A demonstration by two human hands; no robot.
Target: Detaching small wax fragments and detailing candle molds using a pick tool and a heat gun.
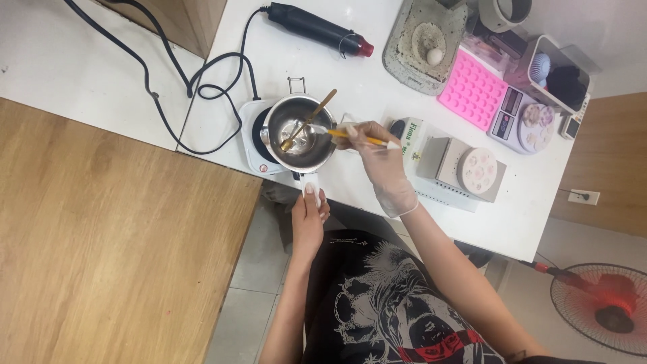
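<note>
At the table's near edge, the left hand (309,219) is closing its fingers round the white handle (311,185) of the steel pot (300,141), and should be gripping steadily. Just beyond, the gloved right hand (384,165) is pinching a yellow-handled tool (357,137), tip over the rim; gentle strokes seem wise. A wooden stick (311,119) is leaning inside the pot on the small hotplate (259,145).
</note>
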